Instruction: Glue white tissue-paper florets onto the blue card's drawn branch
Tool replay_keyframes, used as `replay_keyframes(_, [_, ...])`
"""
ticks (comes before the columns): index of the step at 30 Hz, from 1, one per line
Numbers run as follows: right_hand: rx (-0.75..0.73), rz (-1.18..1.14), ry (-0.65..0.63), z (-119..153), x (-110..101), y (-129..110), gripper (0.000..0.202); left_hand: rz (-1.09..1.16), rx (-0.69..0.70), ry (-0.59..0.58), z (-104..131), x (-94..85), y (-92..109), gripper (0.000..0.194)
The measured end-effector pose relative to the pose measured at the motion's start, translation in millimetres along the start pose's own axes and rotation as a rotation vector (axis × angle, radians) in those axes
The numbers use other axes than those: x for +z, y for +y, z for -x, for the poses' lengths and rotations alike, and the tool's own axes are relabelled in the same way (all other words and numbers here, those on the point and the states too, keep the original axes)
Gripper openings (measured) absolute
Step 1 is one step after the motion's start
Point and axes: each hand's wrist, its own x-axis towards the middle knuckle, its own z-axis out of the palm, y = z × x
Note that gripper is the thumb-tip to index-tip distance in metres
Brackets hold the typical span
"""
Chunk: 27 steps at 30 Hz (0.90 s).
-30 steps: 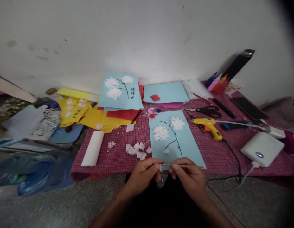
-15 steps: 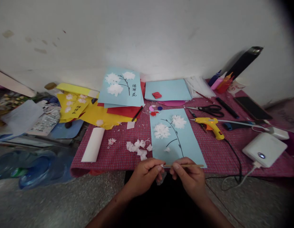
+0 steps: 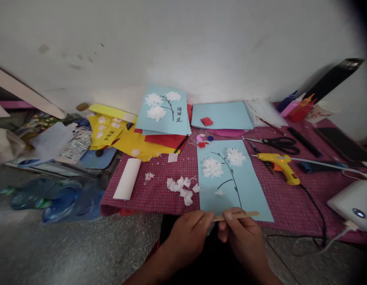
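My right hand (image 3: 244,233) pinches a thin, flat wooden stick (image 3: 245,215) between thumb and fingers, level above the near edge of the light blue card. Closed round the stick's left end, my left hand (image 3: 191,233) hides its tip and any paper there. Under and beyond the hands lies the light blue card (image 3: 257,198). It carries a black drawn branch (image 3: 233,178), two white paper blossoms (image 3: 212,168) and one small white paper piece (image 3: 219,192). Left of the card are crumpled white paper pieces (image 3: 180,184) on the checked cloth.
A yellow glue gun (image 3: 280,162), black-handled scissors (image 3: 280,144) and a white power bank (image 3: 354,206) with cables lie to the right. A finished blue flower card (image 3: 162,126) rests on coloured papers behind. A white paper roll (image 3: 127,180) sits left; water bottles (image 3: 65,206) stand on the floor.
The view has swung left, so everything appears shifted right. My left fingers have closed further over the stick's end, covering a small white bit seen there before. The right hand keeps its pinch.
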Motion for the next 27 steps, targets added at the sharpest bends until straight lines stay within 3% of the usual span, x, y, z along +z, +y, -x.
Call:
replay_keyframes(7, [-0.043, 0.060, -0.053, 1, -3, 4, 0.023, 0.271, -0.150, -0.118, -7, -10.3, 1, 0.027])
replay_keyframes(16, [-0.095, 0.101, 0.002, -2, -2, -11, 0.023, 0.340, -0.187, -0.045, -4, -13.0, -3, 0.028])
replay_keyframes(21, [-0.194, 0.019, 0.122, -24, -23, -30, 0.022, 0.183, -0.182, 0.012, -14, -18.7, -30, 0.033])
replay_keyframes(27, [-0.356, 0.121, 0.377, -60, -56, -43, 0.023, -0.196, -0.129, -0.125, -42, -25.6, -58, 0.033])
